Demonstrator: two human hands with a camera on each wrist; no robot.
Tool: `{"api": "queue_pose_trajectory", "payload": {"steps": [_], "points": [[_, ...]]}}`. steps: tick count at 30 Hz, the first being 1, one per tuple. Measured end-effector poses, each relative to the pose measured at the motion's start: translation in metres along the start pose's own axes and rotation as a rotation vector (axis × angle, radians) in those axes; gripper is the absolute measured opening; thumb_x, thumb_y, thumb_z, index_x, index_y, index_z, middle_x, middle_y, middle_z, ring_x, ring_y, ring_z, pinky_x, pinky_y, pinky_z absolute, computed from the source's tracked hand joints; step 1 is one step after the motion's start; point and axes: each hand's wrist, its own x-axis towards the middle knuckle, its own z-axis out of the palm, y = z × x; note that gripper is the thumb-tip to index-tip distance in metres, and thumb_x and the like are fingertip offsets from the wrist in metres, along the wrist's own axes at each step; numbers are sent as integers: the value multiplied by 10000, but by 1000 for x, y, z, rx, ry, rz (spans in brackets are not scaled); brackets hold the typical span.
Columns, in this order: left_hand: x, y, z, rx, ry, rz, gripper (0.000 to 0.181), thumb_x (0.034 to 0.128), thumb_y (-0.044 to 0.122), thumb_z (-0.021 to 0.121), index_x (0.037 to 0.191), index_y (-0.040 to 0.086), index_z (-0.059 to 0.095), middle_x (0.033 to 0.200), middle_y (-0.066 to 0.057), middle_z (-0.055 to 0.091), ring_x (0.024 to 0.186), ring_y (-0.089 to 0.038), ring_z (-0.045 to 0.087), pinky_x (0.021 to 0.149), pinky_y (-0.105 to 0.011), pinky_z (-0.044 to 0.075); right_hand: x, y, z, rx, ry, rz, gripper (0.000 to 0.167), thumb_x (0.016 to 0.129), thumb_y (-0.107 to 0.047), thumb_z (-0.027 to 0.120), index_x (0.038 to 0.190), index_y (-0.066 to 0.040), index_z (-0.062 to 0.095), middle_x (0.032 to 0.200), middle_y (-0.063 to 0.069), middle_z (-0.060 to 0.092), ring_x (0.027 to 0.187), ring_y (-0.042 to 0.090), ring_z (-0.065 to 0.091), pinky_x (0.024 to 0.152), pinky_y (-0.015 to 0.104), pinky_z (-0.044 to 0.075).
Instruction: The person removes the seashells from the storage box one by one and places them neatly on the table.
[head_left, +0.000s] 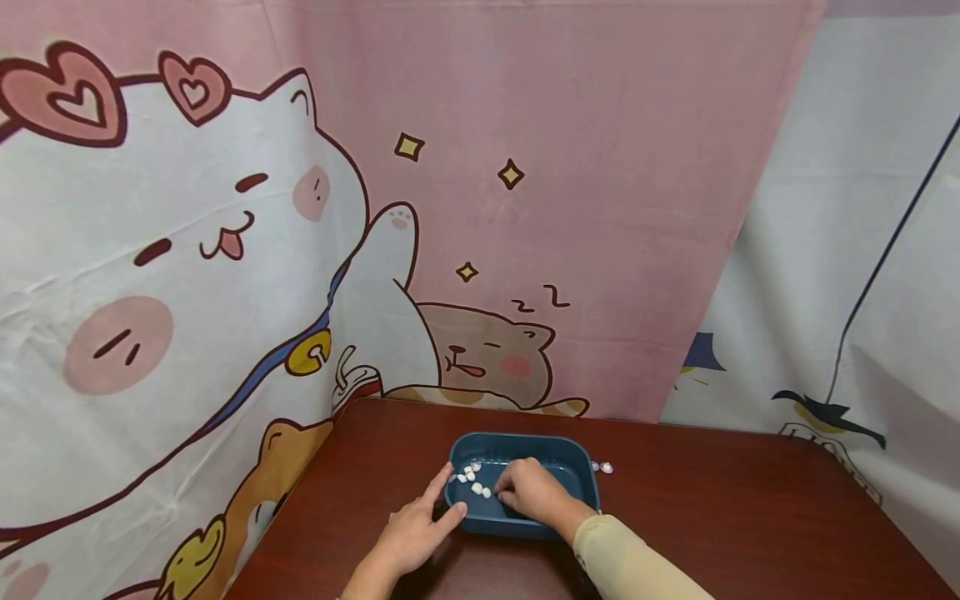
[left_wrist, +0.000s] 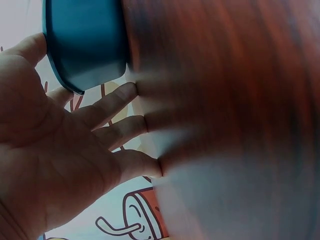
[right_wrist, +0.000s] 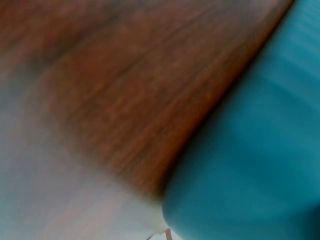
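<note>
A dark blue rectangular plastic tub (head_left: 517, 527) sits on the table, with several small white pieces (head_left: 477, 488) in its left half. They look like pebbles or shells, too small to tell which. My left hand (head_left: 415, 533) is at the tub's left end, thumb and fingers spread, touching the rim. In the left wrist view its other fingertips (left_wrist: 129, 91) meet the tabletop. My right hand (head_left: 534, 492) reaches down inside the tub with bent fingers, just right of the white pieces. Whether it pinches one is hidden. The right wrist view shows only the tub's outer wall (right_wrist: 250, 165) and the table.
Two more whitish pieces (head_left: 606, 467) lie on the table just outside the tub's right end. The reddish-brown wooden table (head_left: 720, 500) stretches to both sides. A cartoon-printed cloth (head_left: 600, 208) hangs behind it and along the left.
</note>
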Motion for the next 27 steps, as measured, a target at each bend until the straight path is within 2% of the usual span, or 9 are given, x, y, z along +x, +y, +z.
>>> {"api": "queue_pose_trajectory", "payload": {"steps": [6,11,14,19,24,27], "points": [[1,0,-1,-9,-9,-4,756,1063,619,530,1691,254,322,1536,-233,600,1346,-540,597,1052,-901,280,-1,-1,-3,-8,-5,15,78,908,-97,840,968,-134,873,936,-39,835,901,109,773,820,357,637],[2,0,-1,-12,-20,-13,780,1052,657,516,1692,258,317,1540,-234,595,1359,-540,587,1046,-915,265,-1,1,-11,-4,-109,21,136,930,-72,805,1047,-109,865,1007,-1,840,956,120,772,869,383,638],[2,0,-1,-10,-17,-19,790,1045,671,515,1691,261,322,1539,-233,596,1360,-545,583,1048,-919,259,0,5,-15,-17,-156,21,163,912,-29,807,1048,-95,866,1007,14,843,954,112,774,851,361,643],[1,1,-1,-12,-16,-25,797,1039,684,516,1689,263,326,1543,-224,596,1367,-554,574,1045,-936,229,0,10,-16,-3,-160,25,162,884,-20,840,1020,-102,875,976,11,845,908,90,775,802,323,645],[1,1,-1,-13,-15,-24,796,1039,680,519,1689,265,323,1544,-222,596,1366,-555,575,1043,-939,224,0,11,-20,66,-173,50,196,927,-42,810,1113,-90,846,1046,24,831,890,78,722,855,354,644],[1,2,-1,-13,-13,-20,795,1041,674,521,1690,261,323,1545,-225,594,1364,-559,575,1042,-940,223,1,11,-24,56,-163,50,190,933,-49,807,1109,-111,846,1031,-11,801,892,67,688,864,350,636]]}}
